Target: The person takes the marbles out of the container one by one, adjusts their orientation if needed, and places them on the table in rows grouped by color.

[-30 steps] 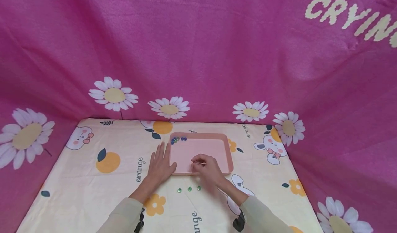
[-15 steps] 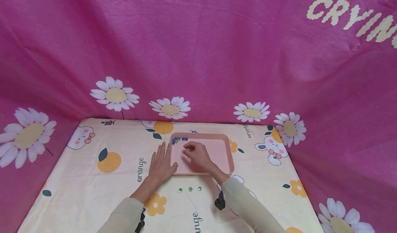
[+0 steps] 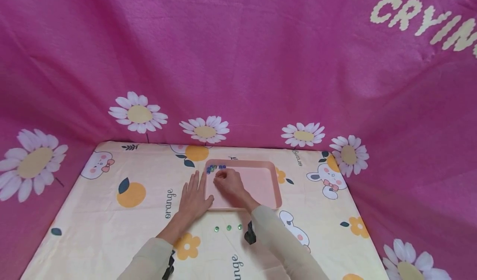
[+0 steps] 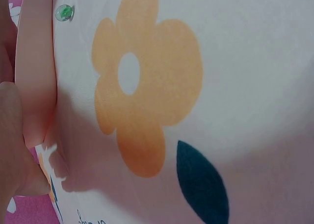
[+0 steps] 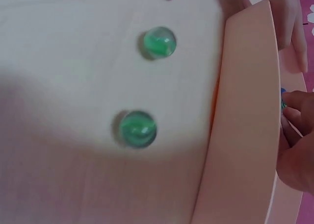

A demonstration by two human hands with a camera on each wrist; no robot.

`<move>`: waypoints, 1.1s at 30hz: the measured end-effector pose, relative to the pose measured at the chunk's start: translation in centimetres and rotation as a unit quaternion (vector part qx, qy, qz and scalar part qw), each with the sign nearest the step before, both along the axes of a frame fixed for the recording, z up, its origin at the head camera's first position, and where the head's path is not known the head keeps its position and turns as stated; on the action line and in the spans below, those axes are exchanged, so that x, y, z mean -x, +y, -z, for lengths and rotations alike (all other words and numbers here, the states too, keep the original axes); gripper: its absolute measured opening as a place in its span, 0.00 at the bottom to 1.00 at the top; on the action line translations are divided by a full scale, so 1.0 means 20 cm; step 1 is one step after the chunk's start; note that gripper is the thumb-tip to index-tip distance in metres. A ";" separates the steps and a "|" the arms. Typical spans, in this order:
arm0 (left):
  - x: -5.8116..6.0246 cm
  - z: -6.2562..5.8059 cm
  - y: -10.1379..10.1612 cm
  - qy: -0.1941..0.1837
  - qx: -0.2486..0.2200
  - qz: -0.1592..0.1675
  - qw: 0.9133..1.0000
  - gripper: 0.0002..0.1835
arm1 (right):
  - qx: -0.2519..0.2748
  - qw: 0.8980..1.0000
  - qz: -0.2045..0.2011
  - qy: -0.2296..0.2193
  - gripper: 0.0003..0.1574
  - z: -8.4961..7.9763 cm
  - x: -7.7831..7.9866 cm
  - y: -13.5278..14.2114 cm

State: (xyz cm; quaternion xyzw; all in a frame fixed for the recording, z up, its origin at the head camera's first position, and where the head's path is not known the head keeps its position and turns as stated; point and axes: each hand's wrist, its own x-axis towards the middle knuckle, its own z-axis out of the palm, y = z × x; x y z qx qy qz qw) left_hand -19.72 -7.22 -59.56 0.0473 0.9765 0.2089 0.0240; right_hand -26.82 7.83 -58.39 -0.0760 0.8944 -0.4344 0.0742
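The right hand [image 3: 230, 183] is over the left part of a shallow pink tray [image 3: 277, 187], thumb and fingertips brought together close to the marbles in the far left corner. In the right wrist view, a small green marble [image 5: 283, 105] shows at those fingertips, mostly hidden by them and the tray wall. Several blue and green marbles [image 3: 212, 168] lie in that corner. The left hand [image 3: 193, 201] rests flat along the tray's left side, fingers straight and thumb at the near left corner. Three green marbles [image 3: 229, 228] lie in a row on the cloth before the tray.
A cream cloth [image 3: 141, 234] printed with oranges, flowers and rabbits covers the table. Behind and at both sides hangs a magenta curtain [image 3: 238, 73] with daisies. The tray's raised wall [image 5: 245, 111] stands between the row of marbles and the right hand.
The right hand has moved left and away from the body, from the tray's near edge to beside the corner marbles. The left hand and the row of green marbles stay put.
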 end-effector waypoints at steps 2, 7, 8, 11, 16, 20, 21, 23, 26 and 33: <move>0.00 0.00 0.00 0.001 -0.004 0.000 1.000 0.49 | 0.002 1.000 0.010 0.004 0.07 0.00 0.01 -0.02; 0.00 0.00 0.00 -0.001 -0.010 0.001 1.000 0.49 | 0.021 0.999 0.036 0.017 0.06 0.02 0.02 -0.05; 0.00 0.00 0.00 -0.002 -0.009 0.002 1.000 0.49 | 0.027 0.999 0.042 0.016 0.06 0.03 0.02 -0.06; 0.00 -0.01 0.00 -0.003 -0.009 0.002 1.000 0.49 | 0.040 0.998 0.057 0.006 0.05 0.03 0.03 -0.06; 0.01 -0.01 0.00 -0.002 -0.008 0.001 1.000 0.49 | 0.038 0.997 0.066 0.003 0.04 0.03 0.06 -0.07; 0.01 -0.01 -0.01 0.002 -0.015 0.001 1.000 0.49 | 0.029 0.997 0.065 0.003 0.04 0.02 0.08 -0.07; 0.01 0.00 -0.01 0.003 -0.016 0.002 1.000 0.49 | 0.028 0.998 0.064 0.004 0.04 0.02 0.08 -0.07; 0.00 0.00 -0.01 0.008 -0.017 0.003 1.000 0.49 | 0.023 0.998 0.061 0.006 0.04 0.02 0.08 -0.08; 0.00 0.00 -0.01 0.017 -0.013 0.003 1.000 0.48 | 0.019 0.998 0.056 0.013 0.04 0.02 0.08 -0.09; 0.00 -0.02 -0.01 0.018 -0.015 0.007 1.000 0.49 | -0.004 0.997 0.072 0.032 0.04 0.01 0.10 -0.12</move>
